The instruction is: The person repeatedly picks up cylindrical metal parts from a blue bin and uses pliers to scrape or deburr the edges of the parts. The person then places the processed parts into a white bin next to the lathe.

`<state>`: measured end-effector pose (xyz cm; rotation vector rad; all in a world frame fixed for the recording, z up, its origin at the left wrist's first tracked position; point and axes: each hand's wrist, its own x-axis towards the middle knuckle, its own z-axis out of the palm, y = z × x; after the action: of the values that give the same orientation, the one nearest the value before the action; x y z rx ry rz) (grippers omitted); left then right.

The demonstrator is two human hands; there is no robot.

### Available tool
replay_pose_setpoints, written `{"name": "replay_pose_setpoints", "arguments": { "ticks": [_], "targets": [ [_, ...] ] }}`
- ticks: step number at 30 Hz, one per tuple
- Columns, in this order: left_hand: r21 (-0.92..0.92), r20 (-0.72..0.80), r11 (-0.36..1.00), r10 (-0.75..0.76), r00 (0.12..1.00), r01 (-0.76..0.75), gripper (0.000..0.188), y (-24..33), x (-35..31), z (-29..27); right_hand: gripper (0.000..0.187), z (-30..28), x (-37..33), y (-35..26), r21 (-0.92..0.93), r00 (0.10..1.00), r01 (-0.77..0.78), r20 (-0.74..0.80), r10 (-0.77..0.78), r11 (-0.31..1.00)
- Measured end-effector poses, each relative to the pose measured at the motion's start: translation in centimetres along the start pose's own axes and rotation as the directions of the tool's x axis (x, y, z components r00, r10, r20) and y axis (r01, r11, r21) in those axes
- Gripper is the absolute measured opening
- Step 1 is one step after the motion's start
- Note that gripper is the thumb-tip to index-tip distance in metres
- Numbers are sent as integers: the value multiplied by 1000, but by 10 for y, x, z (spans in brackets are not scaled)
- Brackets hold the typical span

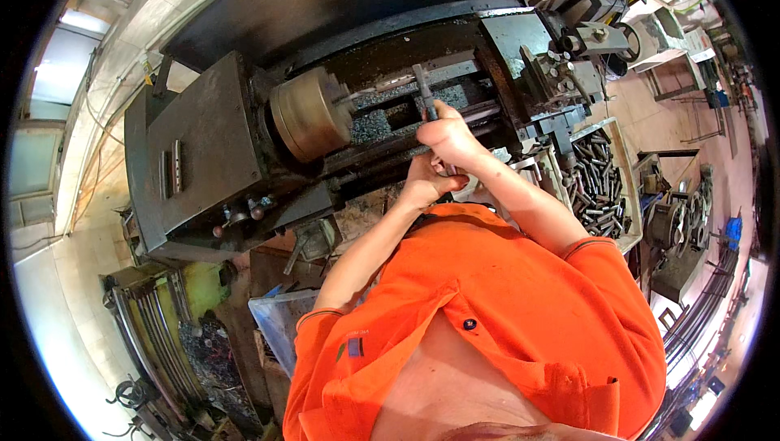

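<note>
So, head view looks down on a person in an orange shirt (504,295) standing at a dark metal lathe (211,140), both bare forearms reaching up from the body to the machine bed. Right hand (445,136) is clenched around a slim grey metal tool (425,91), which sticks up out of the fist and points toward the back of the bed, its upper end over the channel full of metal shavings (378,122). Left hand (422,185) sits just below the right one, fingers curled near the lower end of the same tool; cannot tell if it really grips it or only rests there, since the right fist hides the contact. The round brass-coloured chuck (313,114) is left of both hands, near but apart, with a thin rod running from it toward the tool. A tray of short grey metal rods (597,185) stands to the right of the right forearm. A clear plastic bin (280,319) is low at the left elbow
</note>
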<state>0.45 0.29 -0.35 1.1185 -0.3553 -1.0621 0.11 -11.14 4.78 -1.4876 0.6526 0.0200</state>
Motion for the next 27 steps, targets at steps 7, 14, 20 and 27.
{"name": "replay_pose_setpoints", "arguments": {
  "ticks": [7, 14, 20, 27],
  "targets": [
    [-23, 48, 998, 51, 998, -50, 31, -11, -3, -26, 25, 19, 14, 13, -195, 989, 140, -20, -147, 971],
    [-102, 55, 995, 16, 998, -10, 32, -1, -2, -4, 19, 0, 1, 3, -110, 993, 90, -67, -97, 990],
    [-134, -26, 983, 122, 992, -124, 47, 1, -16, -20, 25, 26, 15, 10, -147, 986, 169, 39, -165, 975],
    [21, -40, 999, 48, 998, -47, 35, 9, -12, -2, 17, 6, 8, 10, 85, 977, 198, 62, -204, 976]
  ]
}}
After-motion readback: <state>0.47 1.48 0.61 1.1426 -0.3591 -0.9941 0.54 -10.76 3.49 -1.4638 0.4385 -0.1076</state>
